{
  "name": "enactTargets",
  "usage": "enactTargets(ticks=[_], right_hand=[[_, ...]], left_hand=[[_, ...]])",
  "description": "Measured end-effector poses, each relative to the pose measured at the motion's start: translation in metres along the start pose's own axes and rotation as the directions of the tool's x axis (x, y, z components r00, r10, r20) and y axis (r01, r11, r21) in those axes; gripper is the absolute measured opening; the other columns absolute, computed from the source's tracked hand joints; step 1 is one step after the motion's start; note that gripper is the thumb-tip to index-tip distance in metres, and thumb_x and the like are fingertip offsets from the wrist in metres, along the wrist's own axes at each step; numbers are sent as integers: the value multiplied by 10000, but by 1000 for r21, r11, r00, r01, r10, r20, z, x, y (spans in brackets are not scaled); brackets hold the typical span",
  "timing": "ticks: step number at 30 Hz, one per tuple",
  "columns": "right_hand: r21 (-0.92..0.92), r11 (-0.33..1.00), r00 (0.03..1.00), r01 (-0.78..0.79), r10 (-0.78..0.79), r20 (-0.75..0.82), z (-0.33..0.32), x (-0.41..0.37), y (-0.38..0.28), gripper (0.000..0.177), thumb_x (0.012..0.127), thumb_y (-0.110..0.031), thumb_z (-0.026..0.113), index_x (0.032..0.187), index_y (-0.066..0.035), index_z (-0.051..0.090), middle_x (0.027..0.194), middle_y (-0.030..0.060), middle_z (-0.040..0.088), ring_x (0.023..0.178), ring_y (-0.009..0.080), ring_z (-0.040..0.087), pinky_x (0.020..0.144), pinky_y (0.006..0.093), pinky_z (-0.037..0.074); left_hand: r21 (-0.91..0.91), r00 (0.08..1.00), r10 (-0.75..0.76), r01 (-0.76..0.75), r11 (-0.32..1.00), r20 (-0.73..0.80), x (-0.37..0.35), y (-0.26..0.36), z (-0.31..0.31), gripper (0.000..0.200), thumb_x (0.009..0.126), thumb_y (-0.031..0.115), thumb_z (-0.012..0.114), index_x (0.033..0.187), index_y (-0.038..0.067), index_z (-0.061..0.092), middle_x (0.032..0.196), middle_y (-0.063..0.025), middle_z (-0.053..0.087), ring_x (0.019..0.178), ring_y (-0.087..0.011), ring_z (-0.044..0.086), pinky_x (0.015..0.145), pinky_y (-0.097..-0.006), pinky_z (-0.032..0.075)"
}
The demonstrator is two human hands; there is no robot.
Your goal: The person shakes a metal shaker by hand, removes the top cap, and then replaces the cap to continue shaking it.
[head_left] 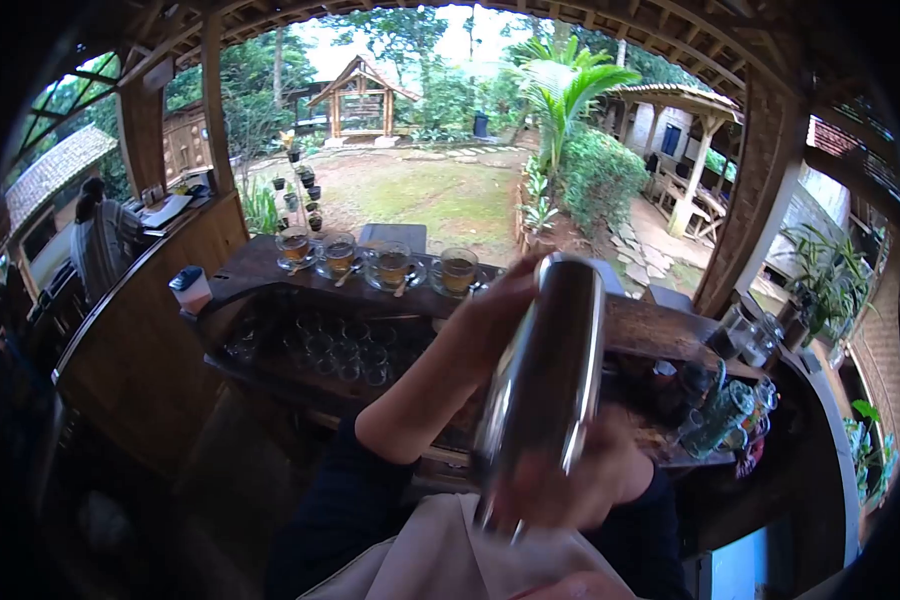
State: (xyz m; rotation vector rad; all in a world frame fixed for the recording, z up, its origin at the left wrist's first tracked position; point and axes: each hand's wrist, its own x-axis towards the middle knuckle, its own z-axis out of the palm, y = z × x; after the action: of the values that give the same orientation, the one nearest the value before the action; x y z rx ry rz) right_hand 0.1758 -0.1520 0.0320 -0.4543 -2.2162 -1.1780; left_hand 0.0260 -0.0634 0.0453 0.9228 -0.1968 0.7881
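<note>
A shiny metal shaker (550,370) is held tilted in front of my body, its upper end toward the counter. My left hand (510,290) grips it near the upper end, with the fingers partly hidden behind the metal. Around the lower part wraps my right hand (575,475), blurred by motion. Beyond the shaker, several glass cups of amber drink, among them one cup (392,265), stand on saucers with small spoons along the dark wooden counter (260,268).
Several empty glasses (350,350) sit on a lower shelf. A lidded container (191,289) is at the counter's left end. Glass jars (725,410) and a plant (825,275) are on the right. Another person (105,235) is at the far left.
</note>
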Motion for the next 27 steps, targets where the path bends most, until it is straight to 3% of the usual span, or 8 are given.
enactTargets(ticks=[4,7,9,14,16,19,21,27], right_hand=[[266,918,943,-295,324,-72,28,16,-8,401,742,-188,659,1096,-33,555,1104,152,580,1012,236,578,824,466,461],[464,873,829,-150,367,-422,73,32,13,421,684,-139,703,1059,-14,559,1088,162,579,1023,298,568,819,479,455],[892,90,448,-443,884,134,102,52,17,438,665,-149,715,1056,-4,579,1091,159,590,1036,357,556,886,455,434],[566,824,934,-19,217,-284,24,64,-26,425,648,-77,705,1061,-136,624,1109,14,599,1035,193,577,881,435,443],[303,834,762,462,-198,-617,26,47,-44,387,664,-141,701,1034,-229,630,1060,-51,616,1043,122,568,875,461,434],[95,845,357,527,-118,-927,91,53,-38,272,710,-220,658,979,-245,633,1056,-66,618,1036,80,559,897,484,398],[561,827,853,46,260,-453,80,34,-12,286,663,-194,694,941,-197,626,1087,7,608,1025,212,563,823,416,435],[850,460,700,-257,695,-164,72,21,18,395,662,-198,720,1016,-52,623,1085,134,598,1080,338,549,923,469,407]], left_hand=[[-6,948,194,-199,980,252,-16,3,-33,456,868,161,573,1282,83,398,1198,-125,531,1086,-190,550,898,-316,458],[-145,966,-31,-7,989,-256,-9,19,-72,356,898,322,459,1136,65,526,1084,-116,601,992,-214,579,836,-375,481],[-330,996,-16,-15,944,-90,-20,-2,-133,375,904,322,450,1122,28,531,1078,-126,600,1005,-220,580,839,-358,493],[-344,998,8,14,939,64,-51,30,-46,583,902,422,451,1243,-50,429,1214,-207,509,1082,-272,548,892,-392,490],[-184,967,190,-159,970,170,-66,20,-17,676,870,484,488,1291,-35,383,1291,-224,439,1139,-302,504,914,-411,474],[-214,960,277,-262,941,42,-60,8,-10,624,910,491,409,1267,-20,439,1182,-228,544,984,-275,602,868,-409,498],[-315,979,108,-158,936,-170,-46,7,-79,480,923,406,395,1225,44,485,1154,-197,562,1013,-260,588,900,-456,471],[-487,962,25,-159,859,-270,-14,-21,-103,415,912,360,423,1154,37,523,1093,-184,589,1030,-271,580,893,-452,474]])
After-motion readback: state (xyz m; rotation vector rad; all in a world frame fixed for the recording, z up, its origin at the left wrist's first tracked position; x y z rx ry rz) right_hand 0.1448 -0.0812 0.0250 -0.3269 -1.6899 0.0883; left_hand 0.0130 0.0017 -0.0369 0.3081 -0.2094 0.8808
